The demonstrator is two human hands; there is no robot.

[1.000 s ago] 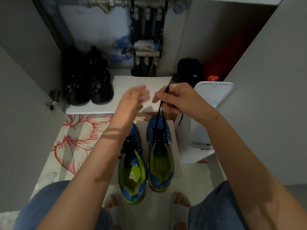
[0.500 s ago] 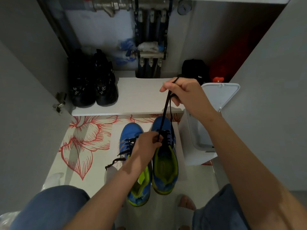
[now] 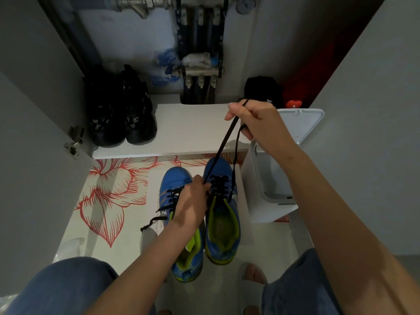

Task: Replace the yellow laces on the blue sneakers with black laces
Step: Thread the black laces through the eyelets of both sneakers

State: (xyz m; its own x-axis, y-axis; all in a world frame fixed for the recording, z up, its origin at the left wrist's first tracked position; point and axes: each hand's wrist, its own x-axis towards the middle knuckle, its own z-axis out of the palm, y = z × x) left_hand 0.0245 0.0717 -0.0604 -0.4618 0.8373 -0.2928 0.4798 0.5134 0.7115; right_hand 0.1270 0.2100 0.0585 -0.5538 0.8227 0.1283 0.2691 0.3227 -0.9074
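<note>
Shoelace (image 3: 224,142), black, flat and woven, ran taut between the two grips. The right-hand grip (image 3: 256,123) was closed round its upper part, fingers curled. A second strand dropped from under that grip to the far side of the blue sneaker with lime-green lining (image 3: 223,226) below it. The left-hand grip (image 3: 193,201), lower and nearer the body, pinched the shoelace at its fingertips just over that sneaker's black-laced eyelets. Under the left-hand grip lay the matching blue sneaker (image 3: 173,180), just beside the first, with a loose black lace end (image 3: 151,222) trailing out past the wrist. Both stood on a white sheet (image 3: 154,201) over floor covering printed with red flowers (image 3: 109,194). Just beyond the right-hand grip stood a white plastic bin with its lid up (image 3: 272,178). Ahead of both grips, a white shelf (image 3: 193,128) carried a pair of black shoes (image 3: 118,110).
</note>
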